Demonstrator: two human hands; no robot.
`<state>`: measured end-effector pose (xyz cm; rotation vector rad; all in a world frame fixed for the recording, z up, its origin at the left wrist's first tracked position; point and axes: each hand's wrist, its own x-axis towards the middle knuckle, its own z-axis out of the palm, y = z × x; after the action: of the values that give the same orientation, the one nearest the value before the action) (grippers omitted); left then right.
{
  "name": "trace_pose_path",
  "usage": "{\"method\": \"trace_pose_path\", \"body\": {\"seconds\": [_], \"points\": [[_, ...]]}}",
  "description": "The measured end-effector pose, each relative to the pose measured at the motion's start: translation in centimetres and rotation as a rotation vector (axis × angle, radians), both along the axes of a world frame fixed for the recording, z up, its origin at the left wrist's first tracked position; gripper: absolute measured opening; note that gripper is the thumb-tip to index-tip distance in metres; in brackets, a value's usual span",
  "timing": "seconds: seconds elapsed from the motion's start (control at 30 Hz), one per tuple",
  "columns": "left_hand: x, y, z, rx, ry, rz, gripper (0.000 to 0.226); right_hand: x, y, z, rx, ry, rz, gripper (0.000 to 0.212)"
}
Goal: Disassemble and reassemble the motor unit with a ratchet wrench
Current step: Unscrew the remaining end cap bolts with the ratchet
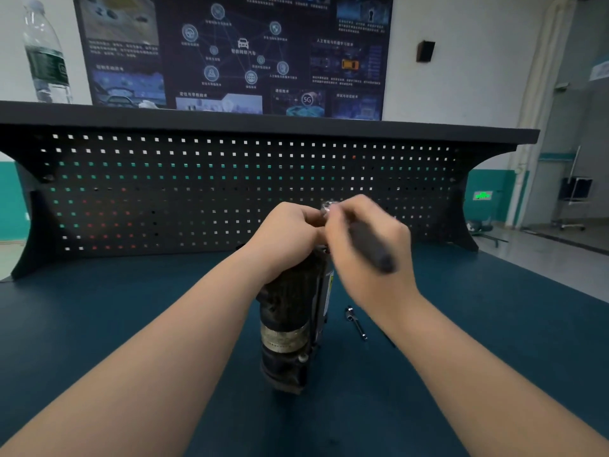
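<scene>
A dark, grimy motor unit [291, 328] lies lengthwise on the blue bench top, its far end under my hands. My left hand [286, 237] is closed around that far end. My right hand [365, 245] holds the ratchet wrench [370, 247], whose black handle sticks out toward the lower right. The wrench's shiny metal head [329, 207] sits at my fingertips, right where both hands meet. What the head touches is hidden. The right hand is motion-blurred.
A small metal socket extension [356, 323] lies on the bench just right of the motor. A black pegboard back panel [214, 192] rises behind the bench, with a shelf [296, 122] on top carrying a water bottle [46, 54] at far left.
</scene>
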<state>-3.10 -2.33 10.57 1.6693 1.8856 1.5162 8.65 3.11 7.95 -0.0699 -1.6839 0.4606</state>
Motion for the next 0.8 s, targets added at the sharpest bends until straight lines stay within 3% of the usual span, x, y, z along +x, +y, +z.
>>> {"method": "trace_pose_path", "body": {"seconds": [0.03,0.07,0.1,0.13,0.2,0.23,0.3,0.37,0.47,0.5,0.53,0.57,0.63,0.73,0.8], "points": [[0.0,0.1,0.0,-0.012,0.026,0.013,0.032,0.2,0.2,0.0,0.144,-0.052,-0.083,0.020],[0.1,0.2,0.0,-0.015,0.038,0.016,0.030,0.4,0.5,0.3,0.126,-0.066,-0.105,0.021],[0.1,0.3,0.0,-0.017,0.033,0.002,0.021,0.6,1.1,0.9,-0.050,-0.051,-0.045,0.022],[0.0,0.3,0.1,-0.026,0.022,-0.020,0.011,0.9,1.8,1.9,-0.355,-0.019,0.100,0.023],[-0.2,0.1,0.2,-0.064,0.007,-0.062,0.011,1.2,3.1,3.2,-1.003,0.068,0.529,0.019],[-0.4,0.0,0.2,-0.079,-0.006,-0.087,0.011,1.3,3.7,3.3,-1.211,0.108,0.675,0.018],[-0.7,-0.3,0.2,-0.078,-0.021,-0.116,0.009,0.8,3.8,2.9,-1.304,0.177,0.774,0.023],[-0.6,-0.4,0.3,-0.061,-0.024,-0.088,0.012,0.3,2.4,2.2,-1.097,0.240,0.698,0.031],[-0.2,0.1,0.2,-0.025,0.044,0.002,0.030,0.3,0.3,0.7,-0.183,0.087,0.002,0.031],[0.0,0.3,0.1,-0.025,0.072,0.032,0.037,0.3,0.1,0.4,0.057,0.014,-0.133,0.030],[0.1,0.4,0.0,-0.024,0.088,0.041,0.037,0.4,0.1,0.4,0.147,-0.025,-0.175,0.030],[0.1,0.4,0.0,-0.014,0.087,0.030,0.032,0.5,0.4,0.7,0.111,-0.012,-0.168,0.031],[0.1,0.1,0.1,-0.012,0.031,-0.037,0.014,0.7,1.4,2.1,-0.325,0.088,0.057,0.034],[-0.2,-0.2,0.2,-0.050,-0.030,-0.073,0.014,1.0,3.3,3.6,-1.136,0.146,0.634,0.033],[-0.3,-0.2,0.2,-0.043,-0.032,-0.059,0.013,0.6,3.5,3.3,-1.288,0.200,0.748,0.030]]}}
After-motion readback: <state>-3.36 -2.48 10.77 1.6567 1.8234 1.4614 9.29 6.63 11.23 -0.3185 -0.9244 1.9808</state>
